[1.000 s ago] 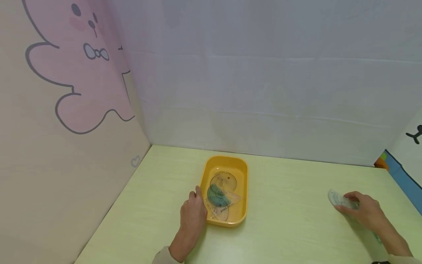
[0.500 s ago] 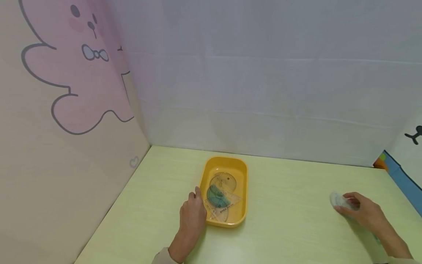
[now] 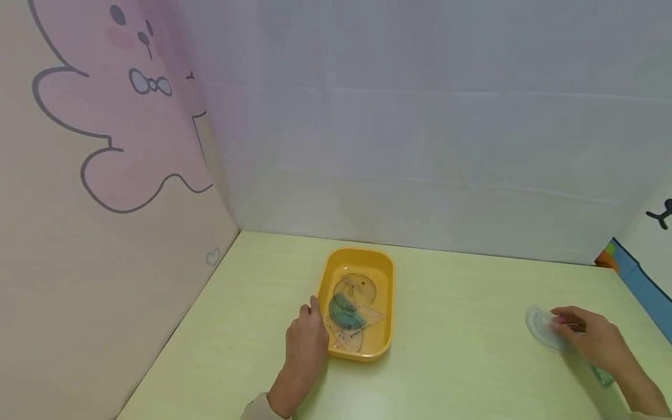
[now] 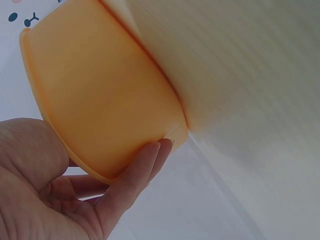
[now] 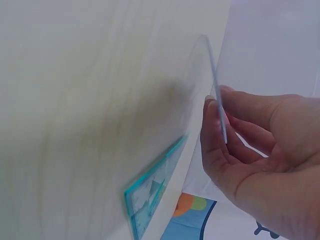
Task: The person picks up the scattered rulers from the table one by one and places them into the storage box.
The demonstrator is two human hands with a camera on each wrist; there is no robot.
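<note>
My left hand [image 3: 307,341] grips the left wall of a yellow plastic tray [image 3: 389,303]; in the left wrist view its fingers curl over the rim [image 4: 37,95]. Inside the tray lie a green protractor [image 3: 343,314], a clear round protractor [image 3: 359,287], a clear set square [image 3: 373,317] and another clear protractor [image 3: 353,341], overlapping. Over at the right, my right hand [image 3: 598,338] pinches a clear protractor [image 3: 542,329] by its edge. The right wrist view shows that protractor [image 5: 215,75] raised on edge above the table, between thumb and fingers.
A green-tinted set square [image 5: 155,192] lies on the table beneath the right hand, mostly hidden by the forearm in the head view. White cloth walls [image 3: 420,146] enclose the pale yellow-green table [image 3: 451,350] at the back and sides.
The right hand has shifted slightly right, and the protractor in it has turned to show more of its face. More of the green set square shows below the wrist. The left hand and tray hold still.
</note>
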